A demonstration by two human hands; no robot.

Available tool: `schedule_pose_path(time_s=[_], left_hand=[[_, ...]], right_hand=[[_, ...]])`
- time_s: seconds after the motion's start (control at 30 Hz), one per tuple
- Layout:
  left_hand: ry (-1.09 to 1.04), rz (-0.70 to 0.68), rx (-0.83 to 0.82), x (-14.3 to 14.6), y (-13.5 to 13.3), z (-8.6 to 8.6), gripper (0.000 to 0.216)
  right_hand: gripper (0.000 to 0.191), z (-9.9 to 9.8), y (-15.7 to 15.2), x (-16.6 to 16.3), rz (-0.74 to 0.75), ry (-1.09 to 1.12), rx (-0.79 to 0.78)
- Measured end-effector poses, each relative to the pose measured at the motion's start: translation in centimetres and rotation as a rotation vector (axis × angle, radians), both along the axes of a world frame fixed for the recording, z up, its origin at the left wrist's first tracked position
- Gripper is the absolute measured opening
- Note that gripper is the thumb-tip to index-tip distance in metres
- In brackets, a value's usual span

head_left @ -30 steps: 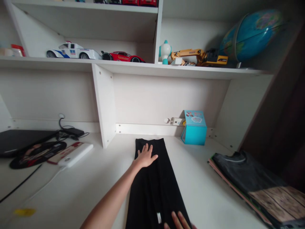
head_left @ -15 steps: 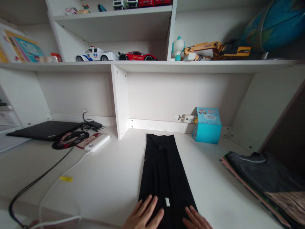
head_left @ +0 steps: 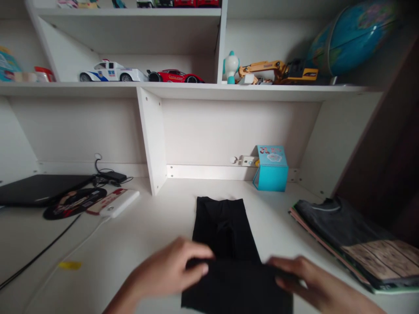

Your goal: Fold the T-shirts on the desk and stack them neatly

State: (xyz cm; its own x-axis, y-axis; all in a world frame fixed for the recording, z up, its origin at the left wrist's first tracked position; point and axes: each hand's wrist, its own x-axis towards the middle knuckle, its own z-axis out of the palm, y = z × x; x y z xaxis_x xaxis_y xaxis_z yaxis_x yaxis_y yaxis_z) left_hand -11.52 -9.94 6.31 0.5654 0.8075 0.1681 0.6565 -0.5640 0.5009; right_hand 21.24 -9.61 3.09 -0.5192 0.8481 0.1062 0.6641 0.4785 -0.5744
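Observation:
A pair of black trousers point(head_left: 222, 218) lies lengthwise on the white desk, its far part flat. The near part is raised off the desk as a wide black panel, with a straight upper edge running between my hands. My left hand point(head_left: 176, 266), slightly blurred, pinches the left end of that edge between thumb and fingers. At the right end, my right hand point(head_left: 301, 277) grips the same edge, thumb on the near side. The panel covers the middle of the trousers.
A stack of folded clothes point(head_left: 356, 244) lies at the right. Behind stands a blue desk calendar point(head_left: 272, 176) beside a power socket point(head_left: 249, 161). To the left are a black laptop point(head_left: 42, 187), a round black disc point(head_left: 75, 203), a white power strip point(head_left: 121, 203) and cables. Toys fill the shelf above.
Both hands were lying flat on the trousers; now they grip and lift the near part, doubling it over. The white tag is out of sight. The view has shifted to the right.

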Motion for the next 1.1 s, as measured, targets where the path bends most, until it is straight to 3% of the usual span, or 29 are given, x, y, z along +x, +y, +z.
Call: schedule_pose_path(time_s=[0.07,0.1,0.2,0.33,0.57,0.73,0.83,0.93,1.1], left_hand=[[-0.084,0.032,-0.051,1.1,6.2,0.8,0.025],[-0.121,0.074,-0.041,1.6,9.5,0.5,0.024],[-0.097,0.320,-0.057,2.8,17.9,-2.1,0.026],[-0.048,0.359,-0.106,3.1,23.4,-5.2,0.025],[0.007,0.439,-0.022,2.7,26.3,-7.6,0.029],[0.067,0.483,-0.025,2.9,25.8,-10.2,0.034],[0.055,0.432,-0.052,2.8,25.5,-9.9,0.023],[-0.007,0.326,-0.089,2.7,25.4,-7.7,0.014],[-0.266,0.219,0.058,2.5,24.5,-1.0,0.022]], right_hand=[[0.027,1.1,5.9,-0.8,-0.026,0.091,-0.102],[0.024,1.2,9.1,-1.4,-0.119,0.143,-0.151],[0.020,-0.5,17.0,-3.4,-0.324,0.125,-0.180],[0.025,-3.9,22.4,-4.8,-0.478,0.062,-0.199],[0.031,-5.8,24.9,-4.3,-0.637,-0.050,-0.115],[0.029,-7.4,23.5,-4.7,-0.651,-0.117,-0.164],[0.028,-7.0,22.4,-5.0,-0.616,-0.092,-0.169],[0.025,-4.1,21.6,-4.9,-0.567,-0.031,-0.078],[0.011,4.8,17.6,-4.1,-0.521,0.117,0.301]])
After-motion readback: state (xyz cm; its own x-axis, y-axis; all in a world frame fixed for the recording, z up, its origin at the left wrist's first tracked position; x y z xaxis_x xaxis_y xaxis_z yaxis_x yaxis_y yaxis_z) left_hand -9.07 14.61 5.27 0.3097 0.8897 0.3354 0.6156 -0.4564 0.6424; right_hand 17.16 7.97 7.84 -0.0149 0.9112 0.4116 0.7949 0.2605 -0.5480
